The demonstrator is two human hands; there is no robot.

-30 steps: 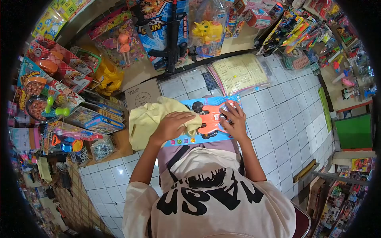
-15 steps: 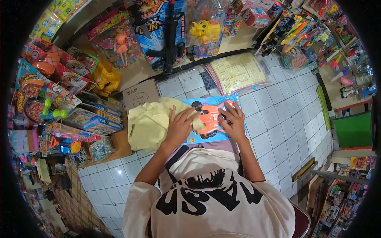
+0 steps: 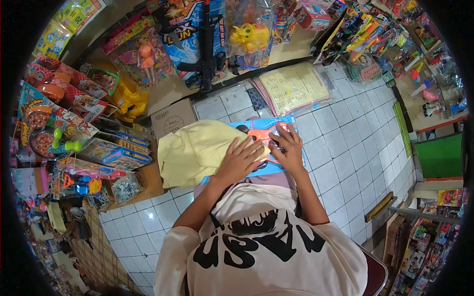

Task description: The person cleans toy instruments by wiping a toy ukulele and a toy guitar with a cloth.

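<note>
A pale yellow cloth [image 3: 190, 155] is spread over the left part of a packaged toy car on my lap. My left hand [image 3: 239, 160] lies flat on the cloth, fingers spread, over the car's left end. The orange toy car [image 3: 259, 134] with black wheels sits on a blue card [image 3: 291, 120]; the cloth and both hands hide much of it. My right hand [image 3: 289, 150] is curled over the car's right end, thumb and fingers gripping it.
A brown wall clock box [image 3: 173, 116] lies beyond the cloth. Papers in clear plastic [image 3: 294, 89] rest on the tiled floor [image 3: 340, 148]. Toy packages crowd the left, including a blue box [image 3: 116, 153]. A black toy gun [image 3: 206, 54] stands at the back.
My left hand has slid right with the cloth, which covers more of the toy car. My right hand stays on the car's right end.
</note>
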